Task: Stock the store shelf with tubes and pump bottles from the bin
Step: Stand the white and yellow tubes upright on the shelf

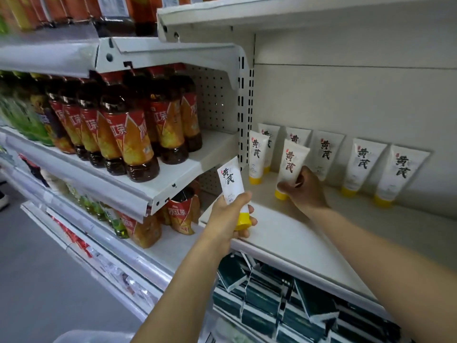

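Both hands grip white tubes at the shelf.

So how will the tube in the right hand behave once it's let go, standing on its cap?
The tube stands on a narrow yellow cap with a wider flat top, so it probably tips easily if nudged. The right hand pinches it low without visible strain, so it is likely light. Its body looks like soft plastic, probably squeezable.

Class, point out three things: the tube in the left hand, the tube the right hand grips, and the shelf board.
Left-hand tube (229, 178), head view, printed body.
Right-hand tube (291, 162), head view, printed body.
Shelf board (284, 233), head view, bare front.
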{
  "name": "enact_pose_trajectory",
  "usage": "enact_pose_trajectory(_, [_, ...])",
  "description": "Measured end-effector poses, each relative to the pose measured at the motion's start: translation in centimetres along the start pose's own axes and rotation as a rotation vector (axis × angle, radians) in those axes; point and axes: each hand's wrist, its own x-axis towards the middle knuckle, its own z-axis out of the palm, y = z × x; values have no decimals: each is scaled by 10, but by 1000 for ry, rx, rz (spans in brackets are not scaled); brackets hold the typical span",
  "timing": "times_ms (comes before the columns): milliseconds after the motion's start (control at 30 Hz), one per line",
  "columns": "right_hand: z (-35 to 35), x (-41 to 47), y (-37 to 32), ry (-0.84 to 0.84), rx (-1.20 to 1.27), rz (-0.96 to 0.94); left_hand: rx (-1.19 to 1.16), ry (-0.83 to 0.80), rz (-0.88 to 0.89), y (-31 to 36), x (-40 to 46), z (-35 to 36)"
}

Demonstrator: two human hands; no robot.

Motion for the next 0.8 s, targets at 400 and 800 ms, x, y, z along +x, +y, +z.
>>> enact_pose_trajectory(400, [11,17,-1,5,-51,-44,-4,49,3,2,17,2])
enact_pose_trajectory(800, [4,19,0,-78,-83,-61,-17,40,21,1,11,3])
